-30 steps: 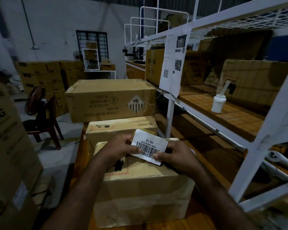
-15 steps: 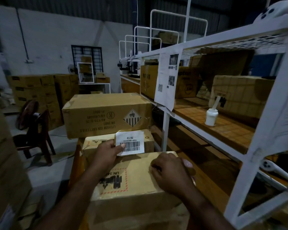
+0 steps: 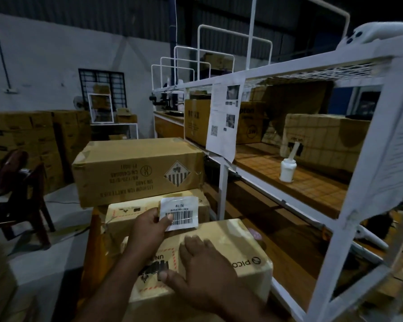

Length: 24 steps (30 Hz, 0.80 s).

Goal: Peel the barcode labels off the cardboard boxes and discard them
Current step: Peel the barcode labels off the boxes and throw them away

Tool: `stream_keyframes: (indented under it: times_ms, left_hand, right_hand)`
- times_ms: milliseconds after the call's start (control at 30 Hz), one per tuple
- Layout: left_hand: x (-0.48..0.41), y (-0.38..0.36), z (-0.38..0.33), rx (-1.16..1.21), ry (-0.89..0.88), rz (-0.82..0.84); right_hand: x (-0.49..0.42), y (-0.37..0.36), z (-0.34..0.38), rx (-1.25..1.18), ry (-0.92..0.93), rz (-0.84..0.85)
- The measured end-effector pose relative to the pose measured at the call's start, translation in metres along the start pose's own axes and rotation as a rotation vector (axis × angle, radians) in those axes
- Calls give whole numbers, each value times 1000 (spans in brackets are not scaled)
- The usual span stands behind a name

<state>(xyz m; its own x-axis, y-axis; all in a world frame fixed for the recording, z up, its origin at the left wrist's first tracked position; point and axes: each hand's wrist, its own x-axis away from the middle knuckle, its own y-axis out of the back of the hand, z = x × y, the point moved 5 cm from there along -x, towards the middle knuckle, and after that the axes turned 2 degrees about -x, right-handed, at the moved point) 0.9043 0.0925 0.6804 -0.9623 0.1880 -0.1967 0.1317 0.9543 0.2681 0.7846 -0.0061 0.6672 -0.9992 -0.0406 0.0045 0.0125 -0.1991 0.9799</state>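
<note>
The white metal shelf (image 3: pixel 222 189) carries on its wooden board (image 3: pixel 312 191) a white bottle (image 3: pixel 287 169) and, behind it, a cardboard box (image 3: pixel 323 140).

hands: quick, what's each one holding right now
Left hand: fingers pinch the barcode label.
Right hand: open, fingers flat on the front cardboard box, holding nothing.

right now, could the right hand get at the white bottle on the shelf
Probably, with a stretch. The right hand lies flat on the box, holding nothing, and the bottle stands near the shelf front, with nothing before it.
</note>
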Motion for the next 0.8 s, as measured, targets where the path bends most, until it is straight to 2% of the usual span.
stream_keyframes:
  times_ms: [133, 367, 467, 600, 667, 800]
  left_hand:
    - [3, 8, 3, 105, 42, -29]
    - [1, 2, 1, 54, 18, 37]
    - [-3, -1, 1, 15, -5, 10]
    - [-7, -2, 4, -13, -17, -18]
    - [-6, -2, 6, -1, -12, 2]
    - [-8, -1, 7, 29, -5, 9]
  right_hand:
    - [32, 4, -10, 39, 34, 144]
    - [4, 14, -23, 96, -170, -20]
    - [0, 10, -3, 104, -121, -57]
    - [31, 10, -8, -24, -28, -7]
    - [36, 15, -35, -103, -105, -28]
    - [8, 19, -67, -103, -292, -194]
